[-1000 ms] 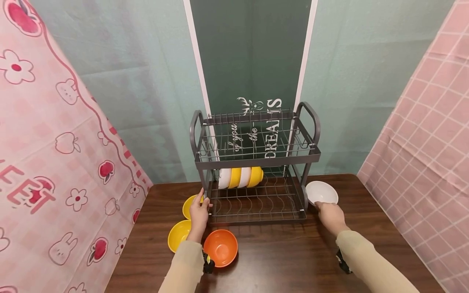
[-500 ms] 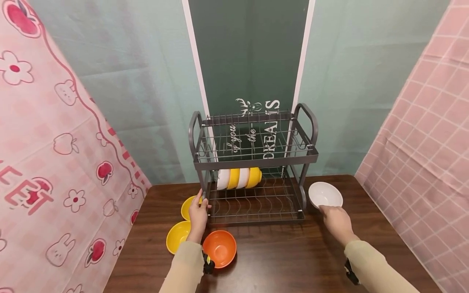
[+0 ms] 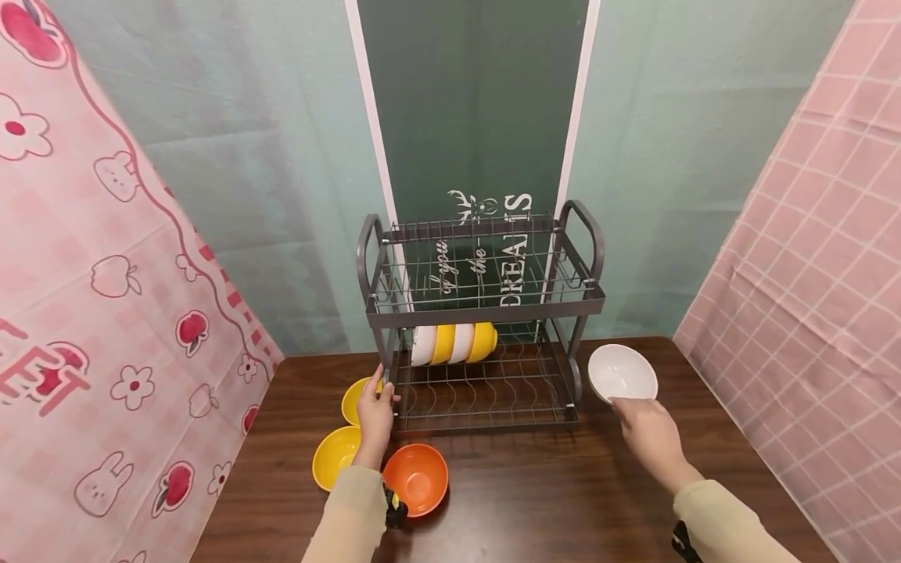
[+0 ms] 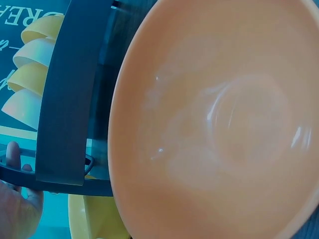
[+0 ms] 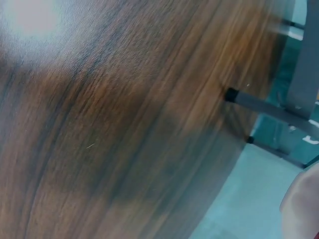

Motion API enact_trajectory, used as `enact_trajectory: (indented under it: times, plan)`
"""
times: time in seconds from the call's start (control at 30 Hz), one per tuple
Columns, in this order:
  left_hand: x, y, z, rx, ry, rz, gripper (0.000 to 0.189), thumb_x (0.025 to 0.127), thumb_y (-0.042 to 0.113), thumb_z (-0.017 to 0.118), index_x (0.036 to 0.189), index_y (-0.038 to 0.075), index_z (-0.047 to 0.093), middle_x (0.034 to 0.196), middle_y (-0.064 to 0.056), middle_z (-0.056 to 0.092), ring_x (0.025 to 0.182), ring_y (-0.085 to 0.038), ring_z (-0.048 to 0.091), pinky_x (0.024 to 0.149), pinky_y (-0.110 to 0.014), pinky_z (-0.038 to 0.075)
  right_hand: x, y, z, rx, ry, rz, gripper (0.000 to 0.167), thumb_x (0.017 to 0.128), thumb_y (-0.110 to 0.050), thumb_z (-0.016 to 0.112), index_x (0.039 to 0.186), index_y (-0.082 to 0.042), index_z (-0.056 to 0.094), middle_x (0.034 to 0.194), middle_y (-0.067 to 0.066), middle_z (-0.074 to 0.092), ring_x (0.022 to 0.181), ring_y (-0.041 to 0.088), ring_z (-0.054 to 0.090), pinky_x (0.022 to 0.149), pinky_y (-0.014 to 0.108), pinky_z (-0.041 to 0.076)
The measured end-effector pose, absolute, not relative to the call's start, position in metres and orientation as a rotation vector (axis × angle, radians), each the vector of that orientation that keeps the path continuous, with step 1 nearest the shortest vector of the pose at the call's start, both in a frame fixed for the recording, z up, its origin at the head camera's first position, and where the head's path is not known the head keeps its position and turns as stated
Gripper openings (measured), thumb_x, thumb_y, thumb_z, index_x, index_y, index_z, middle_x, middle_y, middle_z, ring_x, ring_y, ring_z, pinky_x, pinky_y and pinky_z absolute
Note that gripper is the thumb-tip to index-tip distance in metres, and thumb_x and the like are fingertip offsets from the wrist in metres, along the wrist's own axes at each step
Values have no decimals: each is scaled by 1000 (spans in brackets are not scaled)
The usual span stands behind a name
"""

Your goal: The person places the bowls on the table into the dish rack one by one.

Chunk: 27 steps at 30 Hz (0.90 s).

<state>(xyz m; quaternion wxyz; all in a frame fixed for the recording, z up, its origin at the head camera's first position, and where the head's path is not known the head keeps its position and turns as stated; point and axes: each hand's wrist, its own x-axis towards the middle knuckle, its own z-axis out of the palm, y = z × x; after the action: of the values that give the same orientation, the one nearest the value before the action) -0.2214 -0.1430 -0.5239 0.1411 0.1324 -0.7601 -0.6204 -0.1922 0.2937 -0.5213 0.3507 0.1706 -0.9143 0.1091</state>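
Change since earlier frame: white bowl (image 3: 622, 373) lifted off the desk (image 3: 549, 485) and tilted, shifted slightly right of the rack; right hand (image 3: 651, 435) drawn back toward lower right with it.

Right hand: pinching the near rim of the white bowl, right of centre in the head view.

Left hand (image 3: 375, 413): fingers curled round the front left post of the dish rack (image 3: 482, 328), steadying it.

Rack, lower tier: white and yellow bowls (image 3: 454, 342) on edge at left; remaining slots free.

Desk, lower left: two yellow bowls (image 3: 335, 457), orange bowl (image 3: 417, 478).

Step judged: bowl picked up, not yet racked. Next move calls for carrying it left and standing it on edge in a lower-tier slot.
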Motion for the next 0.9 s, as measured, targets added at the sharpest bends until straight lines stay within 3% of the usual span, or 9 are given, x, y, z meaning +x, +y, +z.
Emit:
enact_trajectory:
  times: [0.37,0.63,0.7,0.77,0.9]
  plan:
    - [-221,-145,-524,416,-2191,-1730,45,95,11,49,139,21,44,130,-12,53,84,-26,64,71,-16,45,-187,272,-511,609,-2228,255,9,75,-3,61,82,-2,67,73,11,69,67,26,65,66,41,49]
    - [-220,-139,-520,447,-2162,-1742,44,95,8,49,138,16,45,126,-17,56,88,-33,64,65,-17,43,-184,258,-504,657,-2187,243,15,72,1,59,83,-3,68,77,9,71,71,24,66,69,38,48]
    - [-220,-138,-518,454,-2154,-1757,45,95,7,48,139,14,44,125,-19,57,91,-33,63,73,-24,49,-184,255,-503,680,-2180,238,17,71,3,59,84,-3,68,77,9,71,71,23,66,70,38,49]
    - [-220,-135,-517,441,-2146,-1775,45,95,5,47,139,11,42,131,-18,53,103,-33,60,90,-33,49,-184,251,-502,693,-2179,237,20,69,4,59,85,-4,68,78,9,71,71,23,66,71,38,49]
    - [-217,-125,-513,424,-2112,-1788,48,92,0,47,140,3,39,141,-20,42,127,-36,42,107,-49,34,-185,244,-500,715,-2169,235,20,71,4,59,86,-5,68,78,8,71,72,22,66,72,38,49]
